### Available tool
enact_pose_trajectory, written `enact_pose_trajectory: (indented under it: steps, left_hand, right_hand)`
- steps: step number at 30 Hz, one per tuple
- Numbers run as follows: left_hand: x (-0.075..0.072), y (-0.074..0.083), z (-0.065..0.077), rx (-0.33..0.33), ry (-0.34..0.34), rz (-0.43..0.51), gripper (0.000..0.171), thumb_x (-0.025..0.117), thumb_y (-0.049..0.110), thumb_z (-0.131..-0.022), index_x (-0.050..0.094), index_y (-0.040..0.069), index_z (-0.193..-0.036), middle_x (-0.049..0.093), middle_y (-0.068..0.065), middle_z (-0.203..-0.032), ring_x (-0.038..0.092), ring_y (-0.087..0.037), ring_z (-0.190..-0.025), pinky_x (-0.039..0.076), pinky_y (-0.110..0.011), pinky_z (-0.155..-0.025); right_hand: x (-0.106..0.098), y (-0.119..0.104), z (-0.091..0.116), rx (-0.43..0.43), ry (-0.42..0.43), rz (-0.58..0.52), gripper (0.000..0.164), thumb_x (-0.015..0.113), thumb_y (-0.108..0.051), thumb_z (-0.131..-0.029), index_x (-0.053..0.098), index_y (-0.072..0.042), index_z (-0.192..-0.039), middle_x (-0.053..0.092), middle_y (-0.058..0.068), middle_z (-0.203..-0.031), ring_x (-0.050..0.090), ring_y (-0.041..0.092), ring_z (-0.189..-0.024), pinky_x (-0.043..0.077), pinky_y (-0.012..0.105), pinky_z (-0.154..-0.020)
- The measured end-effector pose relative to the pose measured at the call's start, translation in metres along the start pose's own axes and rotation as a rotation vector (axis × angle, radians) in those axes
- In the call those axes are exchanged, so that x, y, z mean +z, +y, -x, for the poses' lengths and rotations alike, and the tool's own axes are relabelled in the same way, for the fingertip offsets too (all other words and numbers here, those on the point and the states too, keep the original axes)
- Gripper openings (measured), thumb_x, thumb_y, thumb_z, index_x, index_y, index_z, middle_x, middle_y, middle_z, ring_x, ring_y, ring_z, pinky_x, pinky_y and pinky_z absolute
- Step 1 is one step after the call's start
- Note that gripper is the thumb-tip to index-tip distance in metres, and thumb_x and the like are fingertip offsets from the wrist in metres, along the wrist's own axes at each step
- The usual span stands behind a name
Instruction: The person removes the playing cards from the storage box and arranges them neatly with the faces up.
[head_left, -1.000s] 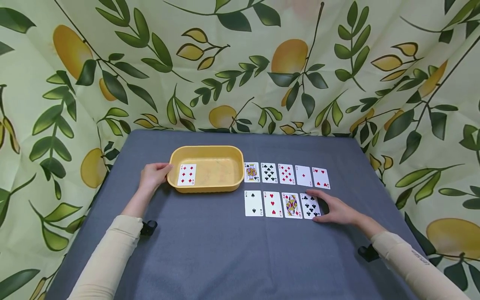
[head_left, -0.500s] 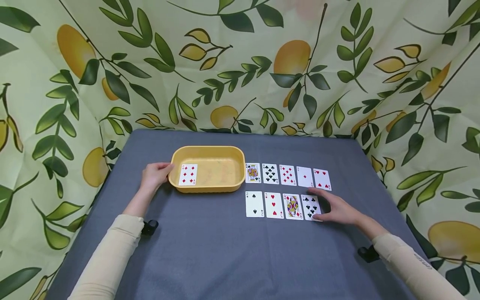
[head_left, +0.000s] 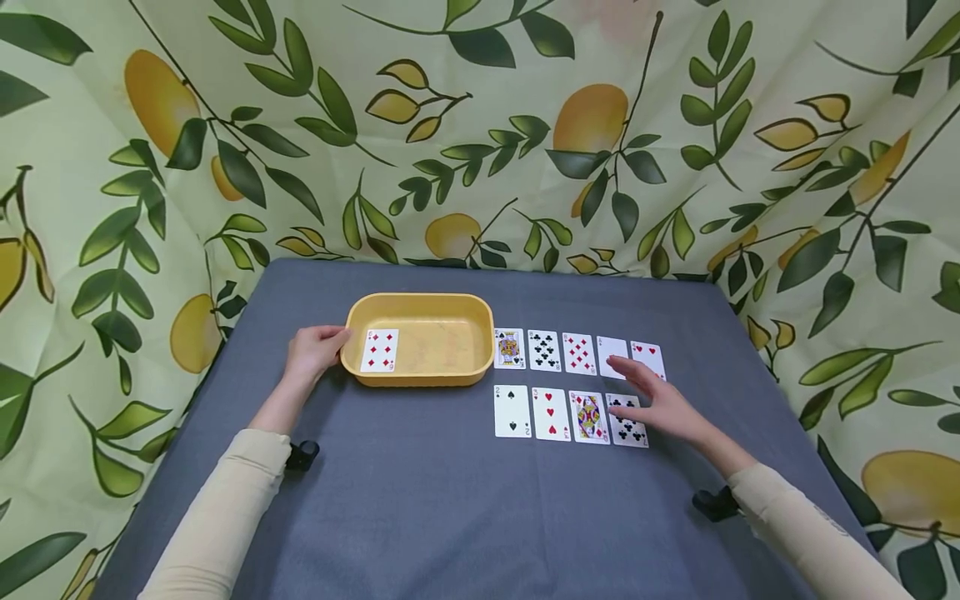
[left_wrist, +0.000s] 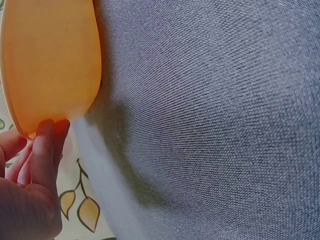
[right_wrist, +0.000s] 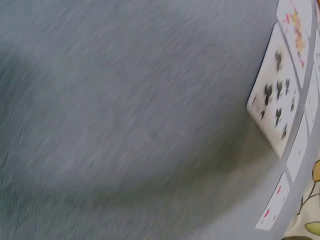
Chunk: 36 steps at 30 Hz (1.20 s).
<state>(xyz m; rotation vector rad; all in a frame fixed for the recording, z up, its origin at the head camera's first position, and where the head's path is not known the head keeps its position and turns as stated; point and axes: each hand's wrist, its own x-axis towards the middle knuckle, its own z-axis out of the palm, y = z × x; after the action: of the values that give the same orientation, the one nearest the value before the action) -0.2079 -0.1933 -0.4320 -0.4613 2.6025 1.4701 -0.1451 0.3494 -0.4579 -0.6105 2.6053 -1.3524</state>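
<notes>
My left hand (head_left: pixel 310 354) pinches the left end of a yellow plastic basin (head_left: pixel 442 329); in the left wrist view its fingers (left_wrist: pixel 44 155) lie against the outside of the end wall. A six of diamonds card (head_left: pixel 379 351) lies face up in the basin, at its left. Over the right end of two rows of playing cards is my right hand (head_left: pixel 667 408), fingers spread and holding nothing. It overlaps a clubs card (head_left: pixel 632 433) in the front row and partly hides an ace of diamonds (head_left: pixel 611 348) behind. The right hand is out of the right wrist view.
Several face-up cards lie right of the basin, among them a two of spades (head_left: pixel 512 411), a three of hearts (head_left: pixel 551 414) and a queen of diamonds (head_left: pixel 589 417). A grey-blue cloth (head_left: pixel 450 500) covers the table. Leaf-patterned fabric (head_left: pixel 480 125) hangs behind.
My right hand has come away from the right edge of the front row's last card and now overlaps it and the back row. My left hand stays at the basin; the view has shifted slightly.
</notes>
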Motion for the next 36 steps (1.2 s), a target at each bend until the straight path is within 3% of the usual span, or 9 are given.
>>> enact_pose_trajectory:
  steps: [5,9,17,26,32,36]
  left_hand:
    - [0.0,-0.001,0.0,0.001,0.003,0.0,0.046,0.056,0.031,-0.1,0.06,-0.005,-0.129,0.062,-0.024,-0.123,0.063,-0.018,-0.09,0.056,-0.034,-0.081]
    - [-0.001,-0.001,-0.001,0.007,0.006,0.005,0.045,0.056,0.03,-0.1,0.06,-0.005,-0.128,0.063,-0.024,-0.122,0.063,-0.016,-0.087,0.056,-0.031,-0.079]
    - [-0.002,-0.002,0.0,0.012,0.009,0.006,0.043,0.057,0.028,-0.099,0.061,-0.005,-0.127,0.063,-0.023,-0.121,0.063,-0.015,-0.085,0.056,-0.031,-0.078]
    - [0.001,-0.001,0.0,0.033,0.017,0.025,0.042,0.058,0.026,-0.098,0.062,-0.007,-0.124,0.065,-0.025,-0.118,0.062,-0.009,-0.077,0.057,-0.029,-0.072]
    - [0.002,-0.003,-0.001,0.032,0.008,0.027,0.041,0.058,0.025,-0.099,0.062,-0.007,-0.124,0.064,-0.025,-0.118,0.063,-0.012,-0.08,0.057,-0.033,-0.076]
    - [0.002,-0.004,-0.003,0.039,0.013,0.011,0.042,0.058,0.027,-0.098,0.063,-0.006,-0.124,0.065,-0.024,-0.117,0.063,-0.013,-0.079,0.056,-0.026,-0.069]
  right_hand:
    - [0.005,-0.001,-0.013,-0.055,0.061,-0.153,0.075,0.072,0.003,-0.085,0.031,0.004,-0.148,0.034,0.025,-0.15,0.033,0.029,-0.138,0.028,0.012,-0.106]
    - [0.01,-0.009,-0.025,-0.051,0.098,-0.263,0.072,0.069,0.004,-0.087,0.03,0.006,-0.147,0.032,0.029,-0.149,0.036,0.018,-0.138,0.031,0.016,-0.107]
    - [0.024,-0.032,-0.054,-0.082,0.082,-0.436,0.07,0.066,0.007,-0.088,0.028,0.005,-0.148,0.03,0.026,-0.152,0.032,0.029,-0.14,0.03,0.027,-0.11]
    - [0.055,-0.053,-0.103,-0.148,-0.046,-0.507,0.074,0.07,0.006,-0.085,0.03,0.003,-0.148,0.031,0.025,-0.151,0.029,0.033,-0.141,0.025,0.037,-0.114]
    - [0.079,-0.073,-0.135,-0.162,-0.1,-0.457,0.073,0.071,0.004,-0.086,0.032,0.001,-0.148,0.035,0.021,-0.151,0.03,0.034,-0.141,0.027,0.037,-0.114]
    - [0.094,-0.088,-0.158,-0.16,-0.117,-0.42,0.074,0.07,0.006,-0.086,0.031,0.001,-0.148,0.033,0.024,-0.151,0.032,0.031,-0.14,0.026,0.038,-0.114]
